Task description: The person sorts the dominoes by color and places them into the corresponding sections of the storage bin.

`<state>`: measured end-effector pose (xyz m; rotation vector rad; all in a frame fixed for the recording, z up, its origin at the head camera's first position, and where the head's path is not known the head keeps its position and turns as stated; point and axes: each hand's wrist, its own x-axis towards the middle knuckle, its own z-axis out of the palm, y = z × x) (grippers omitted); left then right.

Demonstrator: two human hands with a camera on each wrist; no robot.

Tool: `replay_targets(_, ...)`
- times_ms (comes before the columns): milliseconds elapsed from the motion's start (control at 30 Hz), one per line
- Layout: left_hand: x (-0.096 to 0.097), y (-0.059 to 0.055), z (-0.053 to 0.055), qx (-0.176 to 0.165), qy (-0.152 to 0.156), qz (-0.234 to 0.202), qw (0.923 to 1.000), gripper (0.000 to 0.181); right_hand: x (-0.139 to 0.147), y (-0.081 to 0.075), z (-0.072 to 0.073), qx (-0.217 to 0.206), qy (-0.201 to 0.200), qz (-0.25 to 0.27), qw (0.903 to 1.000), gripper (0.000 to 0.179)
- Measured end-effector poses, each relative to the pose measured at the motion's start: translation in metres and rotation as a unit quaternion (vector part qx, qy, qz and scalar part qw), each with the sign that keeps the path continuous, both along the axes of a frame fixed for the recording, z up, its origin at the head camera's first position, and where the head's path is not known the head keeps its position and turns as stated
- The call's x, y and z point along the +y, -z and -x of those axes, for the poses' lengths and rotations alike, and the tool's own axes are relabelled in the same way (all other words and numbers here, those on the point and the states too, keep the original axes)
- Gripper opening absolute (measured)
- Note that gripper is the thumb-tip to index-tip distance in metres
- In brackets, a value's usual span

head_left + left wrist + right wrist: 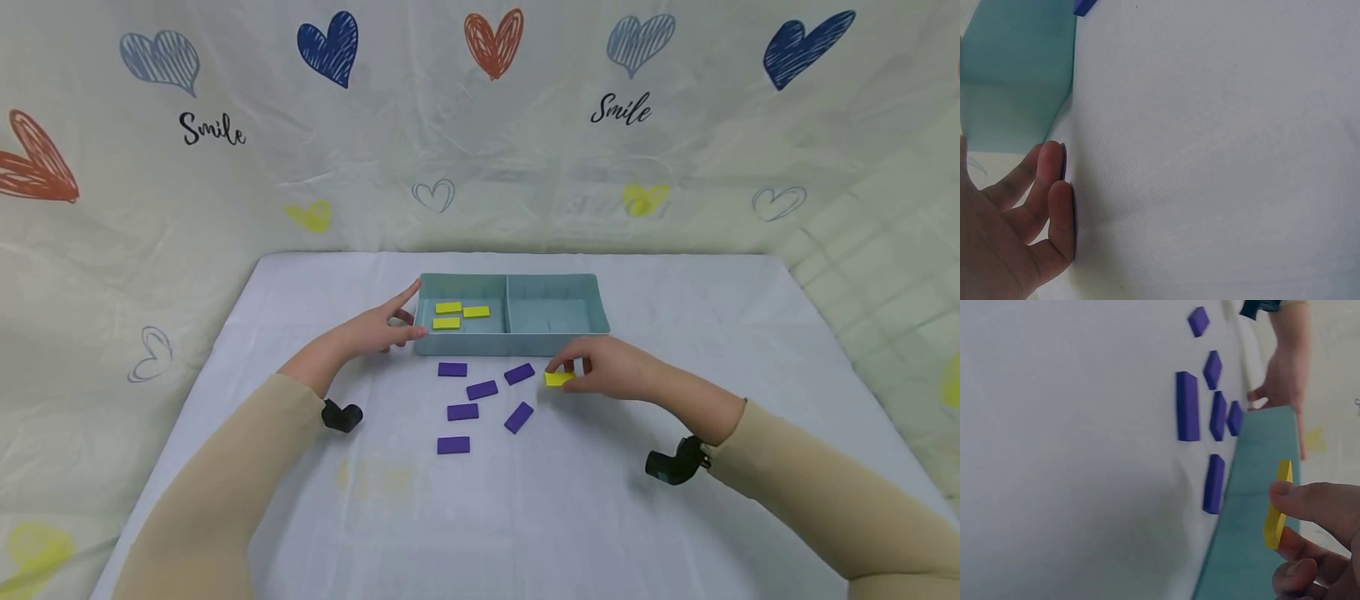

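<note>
Judged partway: three yellow rectangular blocks [448, 307] lie in the left compartment [480, 289] of your teal plastic box [480, 345]; six purple rectangular blocks [462, 412] lie outside. Your right hand [603, 367] pinches a fourth yellow block [557, 379] before the box, long axis roughly left-right. Your spread left hand [373, 329] touches the box's end.

In the head view, the right grip [606, 367] hid one end of the yellow rectangular block [555, 379]; the left wrist view's top edge cropped a purple rectangular block [1084, 6] and the teal two-compartment tray [1019, 53].
</note>
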<state>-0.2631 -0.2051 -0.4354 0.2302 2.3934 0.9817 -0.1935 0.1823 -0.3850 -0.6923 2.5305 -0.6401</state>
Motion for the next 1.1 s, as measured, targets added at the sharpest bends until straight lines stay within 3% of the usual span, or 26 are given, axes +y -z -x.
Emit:
replay_targets(333,0.000,-0.004,-0.003,-0.004,-0.006,-0.004,1.0000,0.091,-0.004,-0.036,0.023,0.028,0.017,0.029,0.9990,0.027)
replay_targets(600,0.001,-0.005,-0.003,-0.003,0.000,-0.006,1.0000,0.093,-0.023,-0.051,0.044,0.042,0.011,0.030,0.9986,0.028)
replay_targets(833,0.000,-0.005,-0.002,-0.001,0.002,-0.002,1.0000,0.091,-0.051,-0.052,0.061,0.042,-0.009,0.013,0.9990,0.029)
replay_targets(1100,0.000,-0.003,-0.001,-0.009,-0.004,-0.005,0.9999,0.092,-0.095,-0.039,0.087,0.049,-0.038,-0.006,0.9981,0.030)
